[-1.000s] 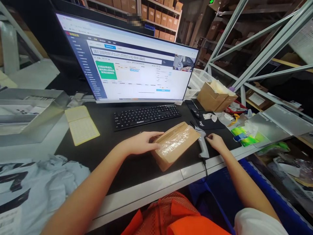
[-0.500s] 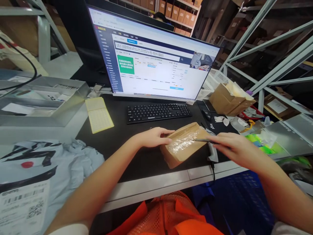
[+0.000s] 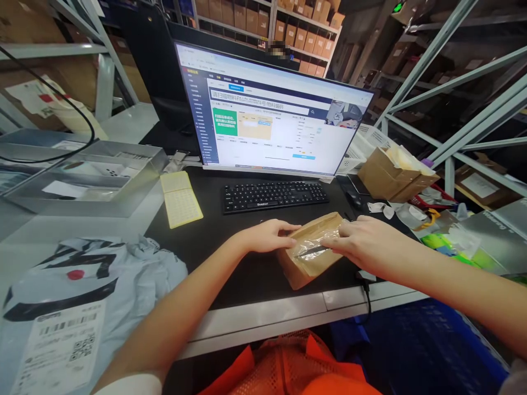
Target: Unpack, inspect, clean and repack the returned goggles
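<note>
A small brown cardboard box, its top sealed with clear tape, lies on the black desk mat near the front edge. My left hand grips the box's left end with curled fingers. My right hand rests over the box's right side, closed on a thin dark tool. The tool's tip lies on the taped top. The handheld scanner is mostly hidden under my right hand; only its cable shows.
Behind the box are a black keyboard and a lit monitor. A yellow label sheet, a metal tray and grey mailer bags lie left. An open carton and packing scraps sit right. A blue crate stands below.
My right hand left the scanner, came over with a thin dark tool and set it on the taped box top. My left hand stayed on the box. The view swung left.
</note>
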The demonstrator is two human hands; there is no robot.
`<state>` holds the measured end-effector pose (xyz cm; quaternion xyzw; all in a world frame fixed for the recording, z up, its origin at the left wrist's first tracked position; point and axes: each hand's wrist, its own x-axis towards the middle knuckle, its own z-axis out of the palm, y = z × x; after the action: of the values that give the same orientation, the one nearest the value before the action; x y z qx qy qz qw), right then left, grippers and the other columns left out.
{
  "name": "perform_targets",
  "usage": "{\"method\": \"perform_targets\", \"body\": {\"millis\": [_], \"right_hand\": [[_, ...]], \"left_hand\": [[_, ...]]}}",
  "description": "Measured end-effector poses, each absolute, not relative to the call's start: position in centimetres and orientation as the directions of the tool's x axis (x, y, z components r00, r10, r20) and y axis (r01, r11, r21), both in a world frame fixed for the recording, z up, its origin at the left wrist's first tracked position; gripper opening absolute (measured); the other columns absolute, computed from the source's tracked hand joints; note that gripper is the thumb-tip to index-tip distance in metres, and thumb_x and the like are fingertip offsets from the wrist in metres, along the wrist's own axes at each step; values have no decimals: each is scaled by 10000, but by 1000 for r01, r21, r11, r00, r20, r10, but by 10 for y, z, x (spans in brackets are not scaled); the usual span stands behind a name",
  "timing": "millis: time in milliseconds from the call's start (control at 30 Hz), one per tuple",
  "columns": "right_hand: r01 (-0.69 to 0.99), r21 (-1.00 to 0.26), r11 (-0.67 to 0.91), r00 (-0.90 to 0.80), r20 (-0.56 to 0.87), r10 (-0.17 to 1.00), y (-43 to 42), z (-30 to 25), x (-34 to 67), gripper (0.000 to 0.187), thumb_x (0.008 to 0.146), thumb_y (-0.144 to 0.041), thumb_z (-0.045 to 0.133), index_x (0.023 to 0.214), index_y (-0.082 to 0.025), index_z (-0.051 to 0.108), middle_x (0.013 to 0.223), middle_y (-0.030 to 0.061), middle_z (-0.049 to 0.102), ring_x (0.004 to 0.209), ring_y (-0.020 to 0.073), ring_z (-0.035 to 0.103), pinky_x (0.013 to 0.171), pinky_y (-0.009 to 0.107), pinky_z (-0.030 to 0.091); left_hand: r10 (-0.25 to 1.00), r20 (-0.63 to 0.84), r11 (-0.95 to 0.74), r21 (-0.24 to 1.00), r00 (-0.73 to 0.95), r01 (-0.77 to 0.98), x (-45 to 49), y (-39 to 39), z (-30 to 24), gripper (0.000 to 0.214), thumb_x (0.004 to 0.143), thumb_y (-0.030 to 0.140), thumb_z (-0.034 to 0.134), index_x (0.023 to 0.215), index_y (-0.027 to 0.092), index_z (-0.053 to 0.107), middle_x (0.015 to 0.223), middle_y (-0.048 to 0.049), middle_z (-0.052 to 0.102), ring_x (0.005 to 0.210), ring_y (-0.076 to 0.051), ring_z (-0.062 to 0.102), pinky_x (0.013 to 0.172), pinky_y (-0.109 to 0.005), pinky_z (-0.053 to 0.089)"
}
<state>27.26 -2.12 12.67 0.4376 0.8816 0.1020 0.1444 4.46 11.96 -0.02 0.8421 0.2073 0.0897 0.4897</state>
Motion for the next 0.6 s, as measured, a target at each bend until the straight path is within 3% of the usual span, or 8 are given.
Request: {"method": "perform_targets", "body": {"millis": [200, 333, 400, 467, 533, 600], "right_hand": [[744, 348, 571, -548, -173, 819, -20, 135, 276, 299, 858, -145, 694, 1126, -267, 744, 752, 21, 706, 624, 154, 615, 588, 307, 239], [806, 338, 486, -504, -36, 863, -31, 138, 329, 325, 938, -243, 627, 1243, -312, 714, 750, 26, 690, 645, 167, 603, 609, 304, 308], [891, 307, 334, -391, 146, 909, -41, 130, 379, 330, 992, -305, 548, 1283, -298, 703, 905, 72, 732, 734, 195, 641, 647, 318, 379], [963, 256, 85, -169, 327, 930, -53, 110, 436, 347, 1010, -342, 514, 1277, -247, 714, 1009, 121, 748, 797, 222, 674, 658, 329, 421], [982, 153, -109, 40, 396, 917, -64, 76, 486, 329, 987, -312, 516, 1178, -200, 760, 866, 124, 747, 658, 222, 649, 579, 334, 406], [965, -16, -260, 249, 348, 904, -70, 33, 519, 281, 929, -278, 555, 1061, -187, 786, 807, 116, 730, 624, 231, 636, 577, 344, 430]], "left_hand": [[432, -38, -388, 894, 901, 224, 46, 118, -5, 626, 886, 402, 648, 1475, 220, 533, 1415, -62, 638, 1204, -262, 641, 1010, -322, 484], [445, -77, -355, 900, 892, 255, 43, 118, -2, 650, 874, 424, 660, 1484, 245, 522, 1371, -58, 667, 1156, -258, 661, 964, -321, 504], [430, -92, -377, 886, 898, 271, 40, 120, 1, 712, 847, 438, 691, 1508, 266, 488, 1348, -53, 679, 1149, -256, 660, 955, -320, 500], [406, -92, -410, 871, 909, 271, 38, 121, 3, 767, 807, 429, 731, 1515, 277, 477, 1304, -50, 698, 1134, -258, 659, 937, -318, 497], [411, -67, -446, 855, 909, 265, 37, 121, 7, 743, 793, 412, 736, 1489, 274, 515, 1247, -49, 718, 1098, -255, 662, 898, -309, 497], [453, -35, -498, 819, 891, 286, 40, 116, 11, 641, 808, 427, 713, 1415, 256, 599, 1169, -54, 737, 1011, -244, 675, 831, -300, 495]]}}
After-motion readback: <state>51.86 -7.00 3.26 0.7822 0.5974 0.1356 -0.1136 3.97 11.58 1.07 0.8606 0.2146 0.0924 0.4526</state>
